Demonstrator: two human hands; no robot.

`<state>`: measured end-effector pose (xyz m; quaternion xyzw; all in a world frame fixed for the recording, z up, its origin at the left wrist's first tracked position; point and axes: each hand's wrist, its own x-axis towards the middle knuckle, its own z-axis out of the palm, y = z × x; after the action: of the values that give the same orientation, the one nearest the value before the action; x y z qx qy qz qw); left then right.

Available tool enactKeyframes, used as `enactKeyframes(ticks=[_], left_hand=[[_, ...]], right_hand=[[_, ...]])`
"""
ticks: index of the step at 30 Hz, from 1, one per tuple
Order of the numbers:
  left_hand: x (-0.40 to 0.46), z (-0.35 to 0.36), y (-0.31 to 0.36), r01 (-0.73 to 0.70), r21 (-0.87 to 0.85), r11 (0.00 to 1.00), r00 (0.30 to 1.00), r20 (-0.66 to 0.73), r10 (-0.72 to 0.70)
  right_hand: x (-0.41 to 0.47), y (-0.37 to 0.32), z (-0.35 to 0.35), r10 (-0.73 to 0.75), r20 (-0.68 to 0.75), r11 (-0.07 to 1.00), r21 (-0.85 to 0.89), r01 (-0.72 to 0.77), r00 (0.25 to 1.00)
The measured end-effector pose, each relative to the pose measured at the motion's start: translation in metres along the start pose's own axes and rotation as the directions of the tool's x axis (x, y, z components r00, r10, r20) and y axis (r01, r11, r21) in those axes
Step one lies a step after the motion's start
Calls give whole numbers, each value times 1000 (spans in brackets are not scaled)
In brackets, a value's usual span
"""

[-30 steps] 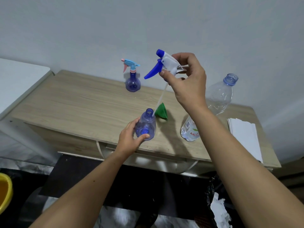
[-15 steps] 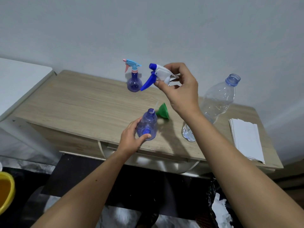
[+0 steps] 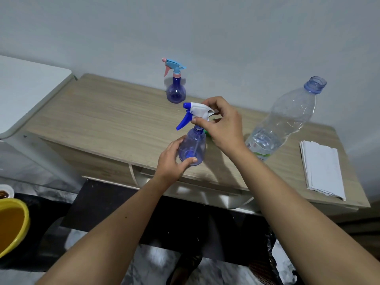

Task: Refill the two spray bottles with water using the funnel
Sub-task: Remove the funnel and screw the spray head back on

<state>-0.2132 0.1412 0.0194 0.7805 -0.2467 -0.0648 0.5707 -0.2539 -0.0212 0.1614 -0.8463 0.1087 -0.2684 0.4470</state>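
Blue translucent spray bottle [image 3: 192,147] stands near the wooden surface [image 3: 107,120] edge, gripped by the left hand [image 3: 172,159]. The right hand [image 3: 222,122] pinches the white-and-blue trigger head [image 3: 195,112] just above its neck (dip tube inside). A tilted head could cross-thread or tip the light bottle.

The small green plastic funnel [image 3: 208,133] is almost wholly hidden behind the right hand [image 3: 223,125], only slivers of green showing beside the neck of the translucent blue round-bellied spray bottle [image 3: 192,146]. The right hand's fingers cover the rear of the white and blue trigger sprayer head [image 3: 194,114]. The left hand [image 3: 171,161] masks that bottle's near left side. The label on the large clear plastic water bottle [image 3: 283,120] is too small to read. The yellow plastic basin [image 3: 12,223] is cut off by the left edge, its contents unclear
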Motion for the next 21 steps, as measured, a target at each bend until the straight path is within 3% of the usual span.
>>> enactKeyframes(ticks=[7, 16, 21], left_hand=[[-1, 0, -4, -9, -6, 1000, 1000, 2, 9], [-1, 1, -6, -29, -8, 1000, 1000, 2, 29], [-1, 3, -8, -38, -25, 999, 999, 0, 38]], right_hand=[[-8, 6, 4, 19, 32, 1000, -9, -18, 999], [-12, 13, -3, -61, 213, 982, -165, 98, 975], [-9, 15, -7, -71, 242, 973, -195, 120, 968]])
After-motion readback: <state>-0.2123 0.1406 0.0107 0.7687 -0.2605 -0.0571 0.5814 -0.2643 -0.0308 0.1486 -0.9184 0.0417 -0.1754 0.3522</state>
